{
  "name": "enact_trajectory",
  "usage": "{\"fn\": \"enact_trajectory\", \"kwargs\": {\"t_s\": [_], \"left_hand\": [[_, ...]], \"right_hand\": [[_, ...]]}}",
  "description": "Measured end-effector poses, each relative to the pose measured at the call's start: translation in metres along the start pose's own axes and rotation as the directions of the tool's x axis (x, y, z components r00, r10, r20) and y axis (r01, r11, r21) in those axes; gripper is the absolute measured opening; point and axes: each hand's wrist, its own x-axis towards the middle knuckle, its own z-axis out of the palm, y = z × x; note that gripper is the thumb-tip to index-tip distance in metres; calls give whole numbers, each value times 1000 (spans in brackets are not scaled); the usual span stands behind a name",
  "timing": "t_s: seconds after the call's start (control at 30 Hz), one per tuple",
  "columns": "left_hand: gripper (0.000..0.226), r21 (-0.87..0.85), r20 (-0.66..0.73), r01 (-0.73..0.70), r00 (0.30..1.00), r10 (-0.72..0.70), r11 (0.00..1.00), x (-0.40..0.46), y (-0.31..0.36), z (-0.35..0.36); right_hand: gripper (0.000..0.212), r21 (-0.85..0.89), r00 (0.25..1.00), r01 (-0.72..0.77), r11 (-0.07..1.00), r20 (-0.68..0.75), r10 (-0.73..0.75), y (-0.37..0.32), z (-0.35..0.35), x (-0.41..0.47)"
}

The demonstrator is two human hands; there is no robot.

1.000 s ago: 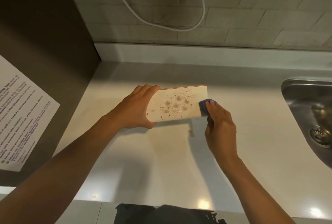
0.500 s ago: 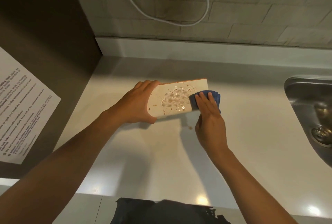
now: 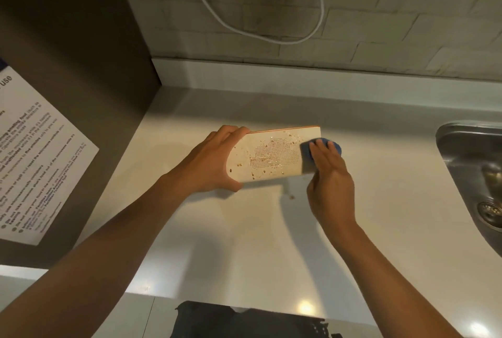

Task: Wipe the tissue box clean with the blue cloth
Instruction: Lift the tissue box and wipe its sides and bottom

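Near table's back edge, left hand [image 3: 210,164] grips crumb-speckled tissue box [image 3: 274,157], tilted up. Right hand [image 3: 330,174] presses blue cloth [image 3: 307,149] against its right end. Wiping underway; next stroke should likely sweep leftward across crumbs.

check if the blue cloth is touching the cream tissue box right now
Touching. The head view shows the folded blue cloth overlapping the right end of the speckled cream tissue box with no gap, the right hand pressing it there with straight fingers.
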Motion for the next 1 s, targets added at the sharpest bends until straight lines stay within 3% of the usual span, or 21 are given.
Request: {"fn": "enact_trajectory", "kwargs": {"t_s": [0.23, 0.37, 0.57, 0.77, 0.87, 1.0], "left_hand": [[111, 20, -18, 28, 999, -27, 999, 1, -1, 3], [111, 8, -24, 18, 1000, -17, 1000, -1, -1, 5], [112, 2, -32, 31, 999, -31, 1000, 0, 2, 8], [112, -8, -51, 34, 998, -35, 999, 0, -1, 9], [113, -11, -59, 24, 998, -25, 1000, -3, 0, 11], [113, -12, -69, 18, 997, -19, 1000, -3, 1, 12]], "right_hand": [[65, -4, 990, 135, 991, 51, -135, -25, 21, -25], [70, 26, 994, 106, 994, 32, -106, -8, 10, -32], [48, 45, 999, -24, 999, -26, 26, -21, 16, 30], [57, 20, 984, 171, 985, 37, -171, -35, 33, -13], [65, 42, 991, 135, 990, 5, -136, -15, 20, -22], [49, 95, 1000, -2, 996, -21, 4, -18, 13, 18]]}}
